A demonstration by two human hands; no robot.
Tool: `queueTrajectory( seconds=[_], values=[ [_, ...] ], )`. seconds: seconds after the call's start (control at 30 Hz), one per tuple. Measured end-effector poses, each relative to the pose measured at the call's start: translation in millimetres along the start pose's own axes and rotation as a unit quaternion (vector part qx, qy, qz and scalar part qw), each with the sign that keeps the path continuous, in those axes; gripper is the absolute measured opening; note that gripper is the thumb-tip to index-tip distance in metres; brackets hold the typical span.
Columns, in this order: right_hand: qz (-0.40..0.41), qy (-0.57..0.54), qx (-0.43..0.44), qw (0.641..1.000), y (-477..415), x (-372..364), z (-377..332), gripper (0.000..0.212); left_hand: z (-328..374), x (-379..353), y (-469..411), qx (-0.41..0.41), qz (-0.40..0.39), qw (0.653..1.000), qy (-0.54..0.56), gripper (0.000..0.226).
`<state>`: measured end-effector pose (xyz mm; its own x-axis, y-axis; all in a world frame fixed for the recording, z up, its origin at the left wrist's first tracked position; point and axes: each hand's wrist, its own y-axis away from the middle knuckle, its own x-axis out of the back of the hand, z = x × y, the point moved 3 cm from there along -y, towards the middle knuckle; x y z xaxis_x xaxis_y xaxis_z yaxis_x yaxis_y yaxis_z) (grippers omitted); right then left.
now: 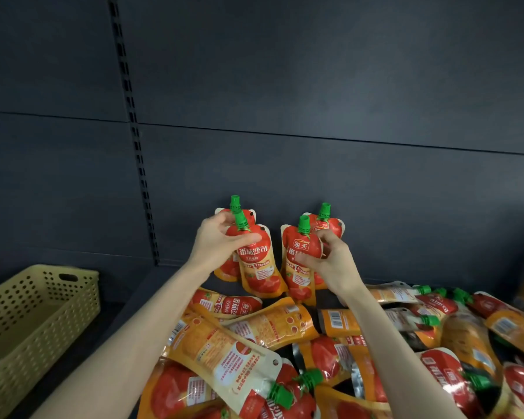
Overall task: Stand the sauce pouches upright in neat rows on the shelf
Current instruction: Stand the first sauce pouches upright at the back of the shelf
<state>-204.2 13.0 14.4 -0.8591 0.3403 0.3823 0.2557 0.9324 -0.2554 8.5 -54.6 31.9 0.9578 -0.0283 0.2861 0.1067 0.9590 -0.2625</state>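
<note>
Two rows begun at the back of the dark shelf (176, 285), four pouches upright so far, two per row, hard against the rear panel (315, 86). Left hand (217, 241) wrapped round the shoulder of the front left pouch (256, 261), thumb across its red upper face just under the green cap; right hand (330, 258) pinching the upper right edge of the front right pouch (298, 261), fingers curled behind it. Both pouches seemingly being settled on their bases directly in front of the rear left pouch (224, 211) and the rear right pouch (330, 222), only partly visible behind them. Front left pouch leaning a little rightward, so likely to need squaring before release. Next: a loosening of both grips, a check that neither pouch tips, then a reach down to the heap of flat pouches (285, 343) lying directly beneath both forearms and spreading to the right, caps pointing every way. Most of the stock not yet stood up. Perforated yellow basket (37, 316) at far left, well apart from the pouches.
</note>
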Motion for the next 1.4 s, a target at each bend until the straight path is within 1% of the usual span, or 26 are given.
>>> queueTrajectory(
  seconds=[0.1,0.17,0.27,0.37,0.43,0.5,0.57,0.6,0.67,0.77,0.9,1.0,1.17,1.33,1.4],
  values=[
    [0.016,0.008,-0.007,1.000,2,0,4,0.054,-8,-14,3,0.018,-0.046,0.997,0.053,0.048],
    [0.026,0.002,-0.007,1.000,3,1,5,0.051,-8,-24,6,0.015,-0.086,0.994,0.060,0.046],
    [0.045,-0.020,-0.019,0.999,4,7,9,0.046,3,-29,3,-0.049,-0.101,0.993,-0.032,0.037],
    [0.040,-0.033,-0.024,0.998,4,13,12,0.049,11,-27,-1,-0.096,-0.071,0.989,-0.084,0.034],
    [0.030,-0.031,-0.023,0.999,3,14,12,0.052,8,-24,0,-0.086,-0.033,0.992,-0.081,0.039],
    [0.021,-0.019,-0.021,0.999,5,11,12,0.054,-6,-20,1,-0.045,-0.004,0.998,-0.041,0.051],
    [0.014,0.008,-0.023,1.000,9,5,18,0.058,-23,-20,5,0.007,-0.030,1.000,0.000,0.064],
    [0.013,0.021,-0.025,0.999,12,2,21,0.060,-31,-21,8,0.025,-0.056,0.998,0.004,0.066],
    [0.015,0.045,-0.028,0.998,15,-1,24,0.058,-40,-24,14,0.039,-0.093,0.995,-0.004,0.062],
    [0.025,0.062,-0.025,0.997,14,0,25,0.057,-40,-24,14,0.036,-0.101,0.994,0.007,0.056],
    [0.040,0.052,-0.019,0.998,17,-1,26,0.057,-41,-26,10,0.036,-0.108,0.994,0.002,0.057],
    [0.040,0.049,-0.016,0.998,19,-1,27,0.055,-43,-27,9,0.040,-0.123,0.991,-0.028,0.058],
    [0.034,0.055,-0.025,0.998,18,-2,26,0.055,-44,-27,10,0.040,-0.112,0.992,-0.044,0.054],
    [0.023,0.073,-0.038,0.996,19,0,22,0.059,-43,-22,14,0.018,-0.106,0.987,-0.116,0.054],
    [0.028,0.080,-0.043,0.995,23,3,22,0.059,-42,-19,20,0.013,-0.090,0.985,-0.145,0.056]
  ],
)
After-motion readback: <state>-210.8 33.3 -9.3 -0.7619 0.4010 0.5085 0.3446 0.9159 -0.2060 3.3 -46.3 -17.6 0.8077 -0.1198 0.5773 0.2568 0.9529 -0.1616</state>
